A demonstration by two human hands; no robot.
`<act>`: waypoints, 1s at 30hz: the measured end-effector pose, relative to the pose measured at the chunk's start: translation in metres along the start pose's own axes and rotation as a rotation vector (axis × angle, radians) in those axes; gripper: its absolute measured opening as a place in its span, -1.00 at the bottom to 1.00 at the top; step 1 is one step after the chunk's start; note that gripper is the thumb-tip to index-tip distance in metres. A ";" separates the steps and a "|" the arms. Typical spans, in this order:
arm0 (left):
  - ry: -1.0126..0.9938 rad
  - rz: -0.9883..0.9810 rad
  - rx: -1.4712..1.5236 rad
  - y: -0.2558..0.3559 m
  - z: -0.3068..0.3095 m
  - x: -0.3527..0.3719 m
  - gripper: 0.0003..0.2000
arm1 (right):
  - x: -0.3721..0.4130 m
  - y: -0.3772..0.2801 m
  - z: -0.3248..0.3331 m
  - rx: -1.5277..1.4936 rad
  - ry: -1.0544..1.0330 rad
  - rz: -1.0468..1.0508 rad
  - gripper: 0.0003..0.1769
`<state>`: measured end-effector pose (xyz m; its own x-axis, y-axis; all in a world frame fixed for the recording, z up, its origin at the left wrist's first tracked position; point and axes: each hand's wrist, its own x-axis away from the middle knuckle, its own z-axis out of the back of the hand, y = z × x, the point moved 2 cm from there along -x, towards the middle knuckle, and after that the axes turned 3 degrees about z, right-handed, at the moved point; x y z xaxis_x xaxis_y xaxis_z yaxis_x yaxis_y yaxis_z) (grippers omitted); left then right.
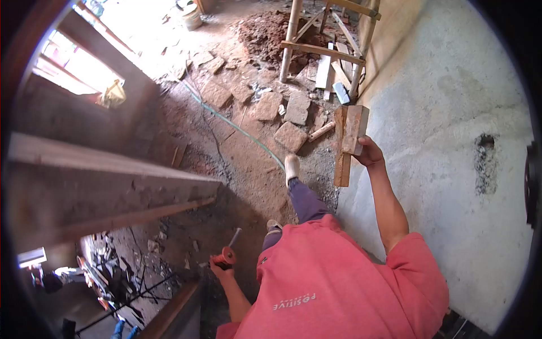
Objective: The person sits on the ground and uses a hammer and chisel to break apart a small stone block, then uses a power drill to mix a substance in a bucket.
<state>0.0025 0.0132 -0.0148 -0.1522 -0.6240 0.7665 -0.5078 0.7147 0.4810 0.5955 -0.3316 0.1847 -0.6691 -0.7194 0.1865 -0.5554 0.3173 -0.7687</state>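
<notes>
So there are two bits of wood up by the right hand (368, 151): one block (355, 129) and one longer, thinner stick (341, 169) lying right against its left side. The right grip is clamped on the near end of the block, and that arm reaches out forward, elbow only slightly bent, close to the grey wall (446, 135) (which has one rough hole (485, 164) in it). The left hand (223, 268) is held low and out to the left, forearm angled forward, with its fingers closed round one red-handled tool (227, 256), its single metal shaft tipped forward and a bit right. Two shoes show, one well ahead of the other on the dirt floor (254, 192). Past the front shoe (292, 167) I count at least five flat slabs (291, 137), plus one green hose (240, 129) snaking by on the left. Further off there's one wooden frame (324, 50), one pile of reddish dirt (262, 34) and one bucket (192, 18).
</notes>
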 end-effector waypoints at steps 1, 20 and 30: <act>-0.201 0.033 -0.043 0.019 -0.020 -0.027 -0.80 | -0.006 0.000 -0.006 -0.042 -0.060 0.074 -0.06; 0.586 0.018 0.245 -0.174 -0.359 -0.127 -0.58 | -0.584 -0.191 0.009 0.313 -0.116 -0.138 -0.36; 0.876 0.011 0.479 -0.158 -0.462 -0.346 -0.65 | -0.868 -0.178 -0.102 0.270 -0.231 -0.125 -0.27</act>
<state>0.5270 0.2622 -0.1598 0.4220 -0.0273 0.9062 -0.8277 0.3962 0.3974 1.2252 0.2993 0.2218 -0.4578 -0.8727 0.1698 -0.4551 0.0659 -0.8880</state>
